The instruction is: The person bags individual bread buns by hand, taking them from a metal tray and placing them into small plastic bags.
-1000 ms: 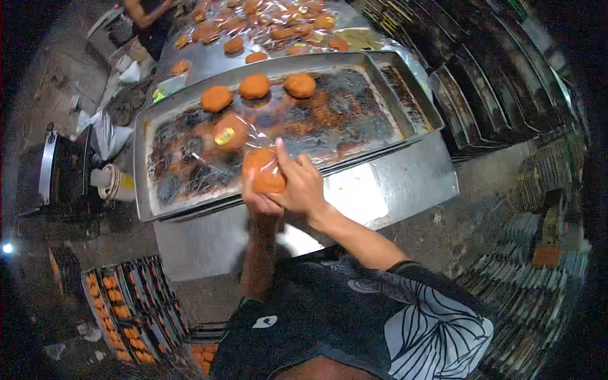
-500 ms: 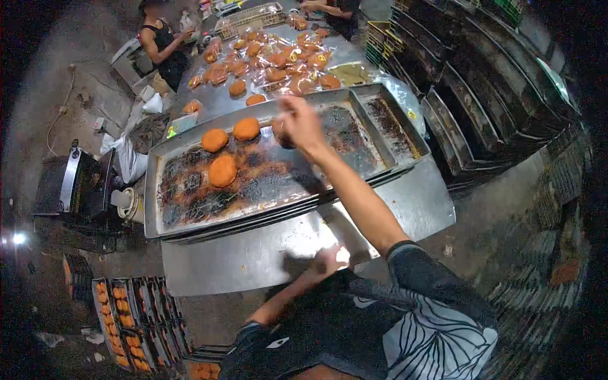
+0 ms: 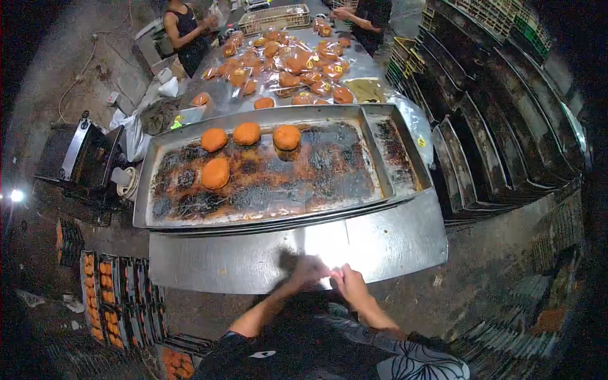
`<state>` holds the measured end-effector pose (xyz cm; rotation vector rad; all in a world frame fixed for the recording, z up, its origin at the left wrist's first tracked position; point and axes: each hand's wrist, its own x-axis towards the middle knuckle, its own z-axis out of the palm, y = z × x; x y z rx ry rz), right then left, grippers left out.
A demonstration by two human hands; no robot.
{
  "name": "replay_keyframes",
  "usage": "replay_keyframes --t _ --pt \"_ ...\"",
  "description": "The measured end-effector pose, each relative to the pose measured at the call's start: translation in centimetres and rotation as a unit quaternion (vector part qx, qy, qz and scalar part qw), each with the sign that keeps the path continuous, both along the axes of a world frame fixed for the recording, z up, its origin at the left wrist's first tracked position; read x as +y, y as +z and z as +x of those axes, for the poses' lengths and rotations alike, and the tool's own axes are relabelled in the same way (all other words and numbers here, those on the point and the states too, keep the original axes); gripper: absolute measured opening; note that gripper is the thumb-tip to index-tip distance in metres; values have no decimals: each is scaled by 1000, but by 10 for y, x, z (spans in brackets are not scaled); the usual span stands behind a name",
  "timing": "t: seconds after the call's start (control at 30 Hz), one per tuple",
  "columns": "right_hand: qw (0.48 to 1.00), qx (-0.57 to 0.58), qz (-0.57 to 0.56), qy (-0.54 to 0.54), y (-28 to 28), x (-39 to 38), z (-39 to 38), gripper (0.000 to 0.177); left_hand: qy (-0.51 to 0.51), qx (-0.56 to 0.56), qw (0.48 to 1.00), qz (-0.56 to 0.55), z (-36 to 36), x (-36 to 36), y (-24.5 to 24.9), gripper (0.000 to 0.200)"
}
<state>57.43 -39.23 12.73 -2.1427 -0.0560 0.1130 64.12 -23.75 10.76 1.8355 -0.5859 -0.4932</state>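
Observation:
Both my hands meet low in front of my body, over the near edge of the steel table. My left hand is somewhat blurred, with its fingers drawn together. Close against it, my right hand pinches with thumb and fingers; whatever is between the fingertips is too small and glare-washed to name. Beyond them lies a scorched baking tray. On its left and middle sit several round orange-brown buns, among them a front bun and a bun by the back rim.
Behind the tray, many bagged buns cover the table, with a plastic crate at the far end. Two people work there. Stacked trays stand at right; racks of buns are on the floor at lower left.
My right hand has left the bun at the tray's back and come down beside my left hand. That bun now lies uncovered on the tray. The view has shifted slightly.

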Motion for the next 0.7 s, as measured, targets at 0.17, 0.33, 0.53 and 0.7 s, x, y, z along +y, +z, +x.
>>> replay_keyframes --t 0.17,0.33,0.53,0.7 --pt "904 319 273 -78 27 13 17 18 121 -187 974 -43 2 -6 20 13" --pt "673 16 729 -124 100 61 114 44 224 -63 963 -134 18 9 39 32" --pt "856 194 458 139 81 149 159 49 269 325 689 -590 106 143 26 19" --pt "862 -240 -416 -162 44 128 351 61 491 113 655 -563 109 208 98 42"
